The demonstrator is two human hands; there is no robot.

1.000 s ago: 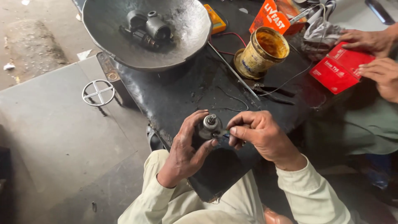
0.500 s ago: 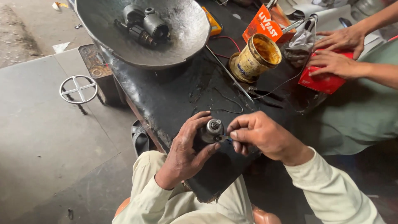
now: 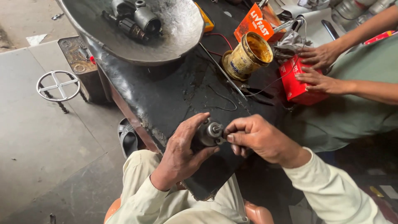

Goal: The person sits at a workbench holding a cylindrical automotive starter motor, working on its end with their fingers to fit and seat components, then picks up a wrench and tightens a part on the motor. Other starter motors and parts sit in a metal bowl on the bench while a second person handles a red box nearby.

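My left hand (image 3: pixel 182 153) wraps around a small grey metal motor part (image 3: pixel 208 133), holding it over the near end of a greasy black workbench (image 3: pixel 166 95). My right hand (image 3: pixel 259 139) pinches at the part's shaft end with thumb and fingertips. Both of my arms are in cream sleeves. What my right fingertips hold, if anything, is too small to tell.
A large metal bowl (image 3: pixel 182 33) with dark motor parts (image 3: pixel 137 20) sits at the bench's far end. A grimy yellow tin (image 3: pixel 246 56), wires and pliers (image 3: pixel 257 91) lie mid-bench. Another person's hands (image 3: pixel 319 68) rest on a red box (image 3: pixel 296 81). A round wire stand (image 3: pixel 58 85) stands on the floor at left.
The view has shifted slightly; my hands stay on the motor part. The other person's hands have moved down onto the red box.
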